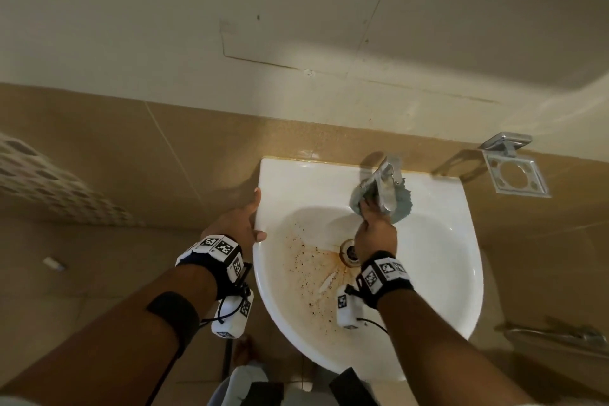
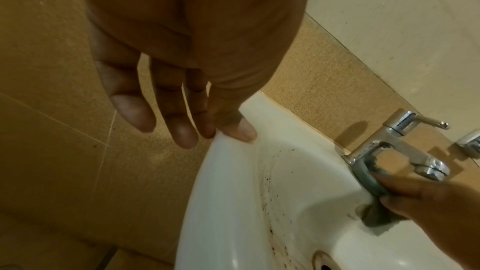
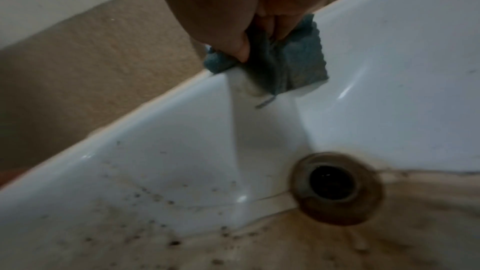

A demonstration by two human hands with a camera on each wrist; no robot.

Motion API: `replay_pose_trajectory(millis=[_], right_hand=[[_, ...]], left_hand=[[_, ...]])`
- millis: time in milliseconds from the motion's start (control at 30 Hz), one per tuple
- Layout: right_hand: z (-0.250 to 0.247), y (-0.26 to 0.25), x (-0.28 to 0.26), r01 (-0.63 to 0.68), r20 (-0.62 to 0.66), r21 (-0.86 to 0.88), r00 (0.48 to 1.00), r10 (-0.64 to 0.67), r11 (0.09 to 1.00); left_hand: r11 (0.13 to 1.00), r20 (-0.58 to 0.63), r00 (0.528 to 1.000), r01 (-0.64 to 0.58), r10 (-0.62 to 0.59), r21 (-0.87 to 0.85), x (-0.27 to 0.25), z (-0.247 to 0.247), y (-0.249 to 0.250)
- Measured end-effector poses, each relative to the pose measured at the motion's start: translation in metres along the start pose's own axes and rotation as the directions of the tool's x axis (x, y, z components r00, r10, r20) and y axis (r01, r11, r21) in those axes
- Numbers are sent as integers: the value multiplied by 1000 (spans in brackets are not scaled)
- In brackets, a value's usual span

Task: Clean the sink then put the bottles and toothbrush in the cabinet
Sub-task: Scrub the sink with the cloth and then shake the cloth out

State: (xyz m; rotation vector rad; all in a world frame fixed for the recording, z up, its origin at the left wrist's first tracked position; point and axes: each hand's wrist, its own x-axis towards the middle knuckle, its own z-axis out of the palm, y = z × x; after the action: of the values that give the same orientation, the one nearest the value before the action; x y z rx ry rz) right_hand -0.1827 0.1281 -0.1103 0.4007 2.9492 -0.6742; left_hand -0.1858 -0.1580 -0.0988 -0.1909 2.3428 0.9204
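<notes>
The white sink [image 1: 445, 241] has brown stains and dark specks spread over its left side around the drain [image 1: 351, 252]. My right hand [image 1: 374, 224] grips a blue-grey cloth [image 1: 400, 206] against the back of the basin, right under the chrome faucet [image 1: 387, 188]. In the right wrist view, thumb and fingers pinch the cloth [image 3: 293, 65] above the rusty drain [image 3: 332, 187]. My left hand [image 1: 247, 217] rests on the sink's left rim [image 2: 233, 192], thumb on top, fingers [image 2: 182, 130] straight beside the edge. No bottle or toothbrush is in view.
An empty square metal holder [image 1: 514, 175] is fixed to the tan tiled wall right of the sink. A metal fitting [image 1: 560, 336] sits low at the right. A small white object [image 1: 54, 263] lies on the floor at the left.
</notes>
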Motion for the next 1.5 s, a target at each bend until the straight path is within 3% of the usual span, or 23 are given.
replay_pose_trajectory(millis=[100, 200, 300, 400, 467, 567, 633, 733, 800, 933, 1000, 1067, 1133, 1233, 1333, 1400, 1500], right_hand=[[16, -42, 7, 159, 120, -25, 981, -155, 987], [25, -89, 15, 314, 246, 79, 914, -324, 946], [24, -124, 36, 323, 222, 165, 908, -354, 932], [21, -143, 48, 348, 274, 48, 897, -348, 936], [25, -146, 41, 399, 293, 21, 874, -388, 917], [35, -133, 5, 551, 406, 19, 758, -510, 834], [36, -127, -32, 635, 463, 14, 681, -568, 773], [39, -121, -69, 684, 461, 60, 627, -628, 727], [39, -129, -60, 630, 482, 48, 665, -570, 775], [42, -167, -7, 433, 347, -5, 846, -404, 902], [52, -176, 4, 420, 279, -2, 872, -403, 908], [66, -173, 6, 454, 228, -110, 877, -422, 884], [76, -166, -4, 455, 277, -181, 874, -399, 872], [78, -141, -45, 524, 397, -142, 807, -437, 840], [79, -98, -114, 610, 382, 32, 725, -574, 792], [88, -72, -147, 661, 375, -16, 699, -609, 750], [96, -77, -143, 645, 317, -20, 729, -607, 764]], left_hand=[[1000, -29, 999, 17, -17, -15, 2, 4, 2], [998, -108, 994, 41, -35, 56, 8, 10, -3], [1000, -19, 1000, 6, -6, 15, 11, 6, -7], [997, -15, 998, -60, 59, -45, 15, 4, -12], [975, 1, 993, -118, 120, -188, 11, 7, -16], [921, -23, 983, -179, 182, -347, -2, 9, -26], [934, -68, 992, -121, 104, -337, -8, 6, -34], [943, -91, 996, -10, -22, -331, -10, 6, -49], [932, -101, 993, 14, -54, -362, -14, 8, -52], [852, -135, 983, 34, -122, -523, -21, 20, -59], [850, -142, 979, 48, -144, -524, -23, 27, -64], [859, -123, 980, 74, -157, -507, -28, 29, -66], [848, -118, 974, 103, -191, -520, -29, 29, -68], [850, -141, 963, 128, -230, -511, -25, 24, -64], [864, -154, 968, 100, -200, -493, -22, 15, -50], [856, -153, 972, 77, -178, -511, -22, 9, -38], [856, -172, 967, 78, -191, -510, -18, 11, -32]])
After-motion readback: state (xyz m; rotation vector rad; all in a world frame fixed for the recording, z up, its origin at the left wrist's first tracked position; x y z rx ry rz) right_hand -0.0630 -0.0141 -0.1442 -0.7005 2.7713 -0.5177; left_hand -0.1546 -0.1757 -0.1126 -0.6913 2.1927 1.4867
